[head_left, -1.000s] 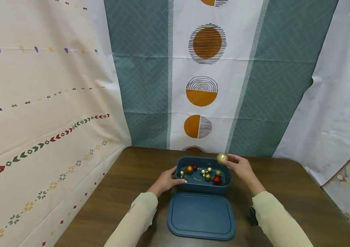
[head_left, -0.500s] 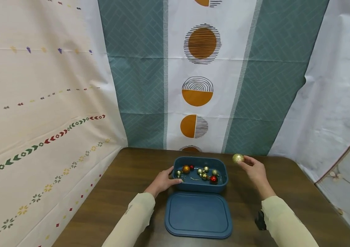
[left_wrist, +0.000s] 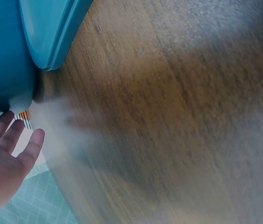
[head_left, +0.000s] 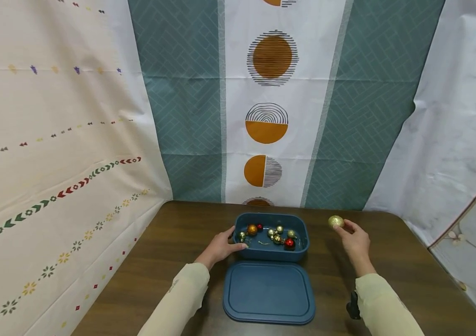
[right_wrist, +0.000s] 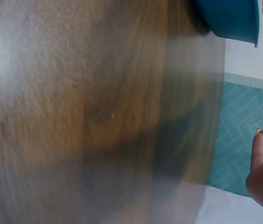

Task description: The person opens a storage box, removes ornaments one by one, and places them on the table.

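Your right hand [head_left: 356,240] is closed at the fingertips in a pinch on one glittered gold ball [head_left: 335,221], its thin hanging loop [right_wrist: 259,124] showing in the right wrist view. The ball appears raised above the bench [head_left: 175,247], towards its far right corner, well apart from the box.

Your left hand [head_left: 219,246] is spread, fingers and thumb extended, and rests on the left end of the blue box [head_left: 271,254]. How firmly it bears there you cannot tell from these views.

The box stands upright near the middle of the bench's far edge. Inside lie an orange ball [head_left: 252,229] on the left, a small red ball [head_left: 259,227] beside it, a larger red ball [head_left: 289,244] near the front right, and several small gold balls [head_left: 277,238].

The blue lid [head_left: 269,292] is off and lies flat just on the near side of the box; contact between them is not certain.

Progress, as judged: you have the box uncovered and one ball held outside it. That ball is not yet set down, the rest remain within, and the lid is not fitted. Whether your held ball is leaving or returning cannot be settled here.
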Action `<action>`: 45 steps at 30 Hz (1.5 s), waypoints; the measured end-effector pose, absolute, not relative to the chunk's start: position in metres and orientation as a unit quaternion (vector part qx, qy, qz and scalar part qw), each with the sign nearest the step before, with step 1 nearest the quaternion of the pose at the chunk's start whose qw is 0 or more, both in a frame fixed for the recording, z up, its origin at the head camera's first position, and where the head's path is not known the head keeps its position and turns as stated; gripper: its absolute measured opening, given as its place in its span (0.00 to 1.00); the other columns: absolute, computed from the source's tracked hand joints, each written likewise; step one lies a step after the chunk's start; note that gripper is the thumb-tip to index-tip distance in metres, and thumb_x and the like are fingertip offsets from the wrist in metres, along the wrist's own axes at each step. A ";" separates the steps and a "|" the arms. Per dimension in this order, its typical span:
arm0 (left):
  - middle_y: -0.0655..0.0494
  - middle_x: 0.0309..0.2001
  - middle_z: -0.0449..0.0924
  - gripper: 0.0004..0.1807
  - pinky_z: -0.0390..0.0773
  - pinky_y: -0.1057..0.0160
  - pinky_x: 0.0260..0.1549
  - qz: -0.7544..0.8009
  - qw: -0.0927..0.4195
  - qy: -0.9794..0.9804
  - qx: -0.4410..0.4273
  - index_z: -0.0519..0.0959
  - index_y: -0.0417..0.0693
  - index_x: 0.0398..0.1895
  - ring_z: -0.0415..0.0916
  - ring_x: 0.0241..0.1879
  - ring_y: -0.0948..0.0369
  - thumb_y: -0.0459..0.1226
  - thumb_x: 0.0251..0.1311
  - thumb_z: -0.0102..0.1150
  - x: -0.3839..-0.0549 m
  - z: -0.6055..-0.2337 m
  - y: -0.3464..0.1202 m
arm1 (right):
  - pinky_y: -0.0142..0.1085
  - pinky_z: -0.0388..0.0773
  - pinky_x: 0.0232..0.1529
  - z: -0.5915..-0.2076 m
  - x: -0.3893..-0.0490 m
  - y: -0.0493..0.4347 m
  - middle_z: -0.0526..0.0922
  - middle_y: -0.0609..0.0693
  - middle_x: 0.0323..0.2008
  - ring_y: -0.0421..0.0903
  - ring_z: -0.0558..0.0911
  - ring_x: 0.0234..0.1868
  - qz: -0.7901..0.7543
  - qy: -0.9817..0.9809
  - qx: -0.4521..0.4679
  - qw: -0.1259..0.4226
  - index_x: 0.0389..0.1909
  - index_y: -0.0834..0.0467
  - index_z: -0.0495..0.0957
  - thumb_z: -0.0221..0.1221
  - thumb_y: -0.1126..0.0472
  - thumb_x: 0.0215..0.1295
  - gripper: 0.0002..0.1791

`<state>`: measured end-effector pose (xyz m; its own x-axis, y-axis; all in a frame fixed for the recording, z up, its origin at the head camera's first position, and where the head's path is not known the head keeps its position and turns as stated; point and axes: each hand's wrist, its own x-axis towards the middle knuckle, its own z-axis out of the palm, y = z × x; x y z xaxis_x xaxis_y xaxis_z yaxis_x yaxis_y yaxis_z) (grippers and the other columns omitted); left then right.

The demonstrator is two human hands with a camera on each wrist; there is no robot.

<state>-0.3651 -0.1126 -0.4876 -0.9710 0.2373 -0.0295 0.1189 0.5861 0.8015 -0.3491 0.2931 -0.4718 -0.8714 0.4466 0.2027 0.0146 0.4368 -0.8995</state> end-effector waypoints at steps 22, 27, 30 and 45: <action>0.38 0.70 0.64 0.44 0.61 0.37 0.64 0.437 0.069 0.892 0.097 0.57 0.44 0.77 0.61 0.69 0.41 0.48 0.63 0.66 -0.363 -0.486 -0.113 | 0.56 0.62 0.65 -0.515 -0.345 0.276 0.74 0.71 0.60 0.66 0.68 0.63 0.531 -0.805 -0.204 0.171 0.63 0.70 0.70 0.64 0.57 0.66 0.30; 0.37 0.71 0.63 0.45 0.60 0.36 0.64 0.442 0.073 0.889 0.095 0.57 0.43 0.77 0.60 0.69 0.40 0.49 0.62 0.66 -0.362 -0.485 -0.112 | 0.56 0.61 0.65 -0.519 -0.345 0.274 0.74 0.71 0.59 0.66 0.68 0.64 0.521 -0.812 -0.203 0.167 0.62 0.70 0.71 0.65 0.57 0.64 0.30; 0.38 0.71 0.63 0.45 0.60 0.37 0.65 0.443 0.074 0.888 0.093 0.56 0.44 0.77 0.60 0.70 0.41 0.49 0.62 0.66 -0.362 -0.485 -0.112 | 0.56 0.61 0.64 -0.521 -0.346 0.270 0.74 0.71 0.59 0.66 0.68 0.63 0.522 -0.813 -0.196 0.165 0.61 0.71 0.71 0.66 0.57 0.64 0.30; 0.40 0.70 0.65 0.49 0.61 0.38 0.64 0.447 0.074 0.886 0.097 0.57 0.46 0.77 0.62 0.69 0.42 0.56 0.58 0.67 -0.364 -0.488 -0.114 | 0.56 0.67 0.60 -0.532 -0.345 0.269 0.76 0.70 0.58 0.66 0.69 0.62 0.526 -0.815 -0.187 0.155 0.61 0.70 0.72 0.64 0.58 0.66 0.28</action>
